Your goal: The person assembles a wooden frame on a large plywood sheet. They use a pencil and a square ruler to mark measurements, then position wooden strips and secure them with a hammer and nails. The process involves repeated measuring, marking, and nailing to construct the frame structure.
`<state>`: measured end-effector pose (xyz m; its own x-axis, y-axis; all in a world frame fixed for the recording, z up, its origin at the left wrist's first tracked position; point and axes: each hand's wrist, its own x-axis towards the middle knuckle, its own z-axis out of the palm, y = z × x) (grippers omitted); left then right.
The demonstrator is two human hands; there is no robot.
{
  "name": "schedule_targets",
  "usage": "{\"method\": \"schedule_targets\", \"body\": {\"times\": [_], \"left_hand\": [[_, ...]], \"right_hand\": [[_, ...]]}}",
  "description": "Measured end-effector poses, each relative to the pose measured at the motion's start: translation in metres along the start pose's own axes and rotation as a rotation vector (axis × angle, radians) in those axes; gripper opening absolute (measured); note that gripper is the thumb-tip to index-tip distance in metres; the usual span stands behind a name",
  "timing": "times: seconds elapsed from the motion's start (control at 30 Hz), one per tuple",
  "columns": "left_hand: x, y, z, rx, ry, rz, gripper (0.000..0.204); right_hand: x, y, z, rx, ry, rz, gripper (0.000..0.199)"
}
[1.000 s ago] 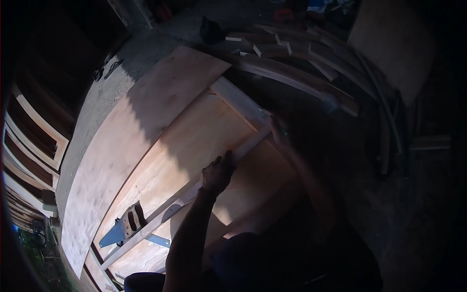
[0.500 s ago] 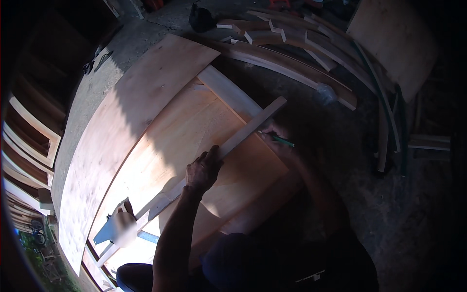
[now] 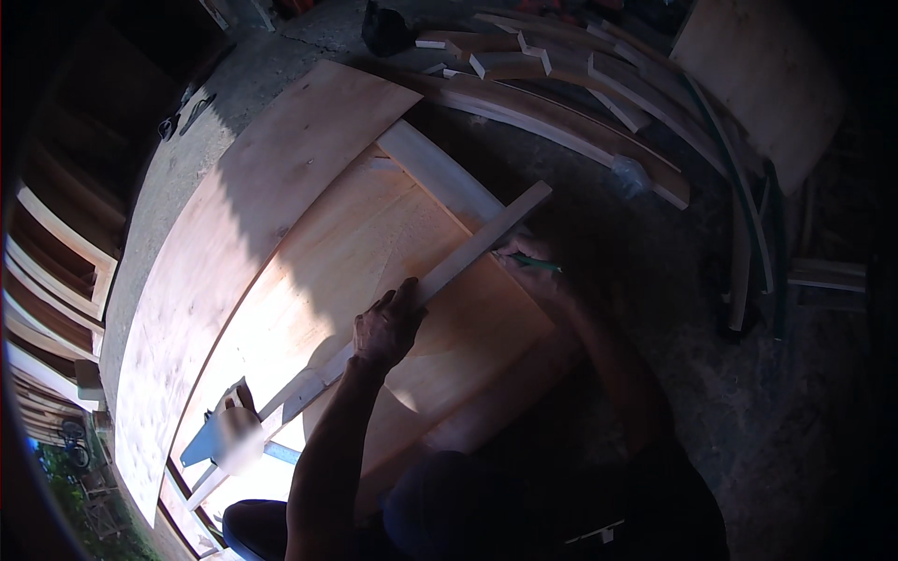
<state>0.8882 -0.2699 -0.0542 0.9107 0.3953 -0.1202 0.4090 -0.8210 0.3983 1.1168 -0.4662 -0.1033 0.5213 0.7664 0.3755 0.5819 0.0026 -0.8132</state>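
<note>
A long wooden strip [image 3: 482, 240] lies slantwise across a framed plywood panel [image 3: 351, 248], its far end reaching past the frame's edge. My left hand [image 3: 388, 325] is closed over the strip near the middle of the panel. At the frame rail [image 3: 447, 182], beside the strip's far end, my right hand [image 3: 529, 251] pinches a slim green pencil [image 3: 538, 264]. The pencil's tip is close to the strip and the rail; shadow hides whether it touches.
A loose plywood sheet [image 3: 262, 178] overlaps the panel's left side. Lower left, a handsaw-like tool with a blue-grey blade [image 3: 200, 446] rests on the panel, partly blurred. Several boards [image 3: 561, 131] lie on the concrete floor at the back right, near another plywood sheet [image 3: 758, 89].
My right hand and the pencil have shifted slightly left, toward the strip, and the pencil lies at a flatter angle. The left hand stays on the strip, almost unmoved.
</note>
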Motion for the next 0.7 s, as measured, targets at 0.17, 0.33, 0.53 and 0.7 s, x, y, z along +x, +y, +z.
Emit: {"method": "schedule_targets", "body": {"times": [0.17, 0.33, 0.53, 0.7], "left_hand": [[0.0, 0.001, -0.002, -0.012, -0.01, 0.001, 0.054], [0.001, 0.002, -0.001, 0.0, -0.016, -0.007, 0.054], [0.001, 0.002, -0.003, 0.0, -0.015, -0.003, 0.053], [0.001, 0.001, 0.0, -0.003, -0.013, -0.005, 0.052]], "right_hand": [[-0.004, 0.004, 0.001, 0.078, -0.023, 0.041, 0.007], [-0.006, 0.011, 0.006, 0.155, -0.016, 0.03, 0.008], [-0.009, 0.026, 0.013, 0.162, 0.021, -0.046, 0.004], [-0.009, 0.032, 0.016, 0.097, -0.007, -0.018, 0.003]]}}
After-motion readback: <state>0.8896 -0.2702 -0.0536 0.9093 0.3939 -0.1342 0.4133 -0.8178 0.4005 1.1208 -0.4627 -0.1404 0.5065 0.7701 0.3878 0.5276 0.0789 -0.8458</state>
